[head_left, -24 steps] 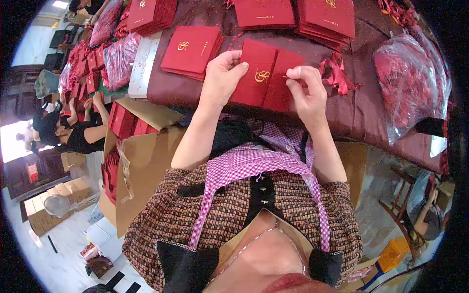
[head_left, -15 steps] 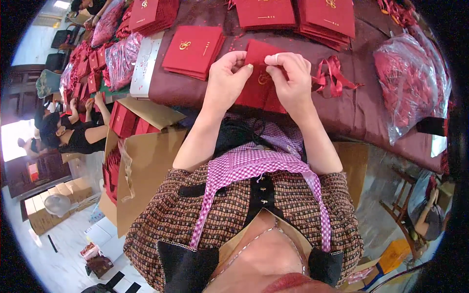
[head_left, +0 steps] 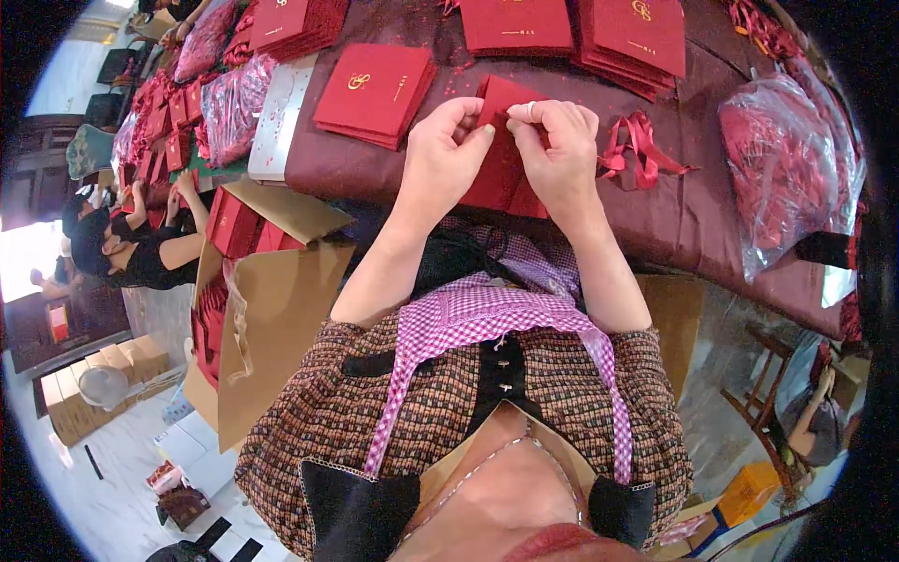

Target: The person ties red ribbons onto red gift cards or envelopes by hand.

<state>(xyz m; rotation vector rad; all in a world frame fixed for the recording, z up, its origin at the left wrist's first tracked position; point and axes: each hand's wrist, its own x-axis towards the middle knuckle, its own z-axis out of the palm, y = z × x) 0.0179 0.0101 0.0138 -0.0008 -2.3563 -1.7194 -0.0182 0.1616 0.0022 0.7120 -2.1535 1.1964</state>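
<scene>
Left stack of red folders (head_left: 370,110): gold monogram of interlaced letters (head_left: 358,81) and, opposite, a short line of small gold characters (head_left: 400,88), repeated on the right rear stack (head_left: 613,33); the middle rear stack (head_left: 515,28) bears a like gold line (head_left: 518,34). Centre red folder (head_left: 503,178): any print at its middle hidden by the hands (head_left: 559,155). Packet in open carton (head_left: 232,225): small gold mark, illegible.
</scene>
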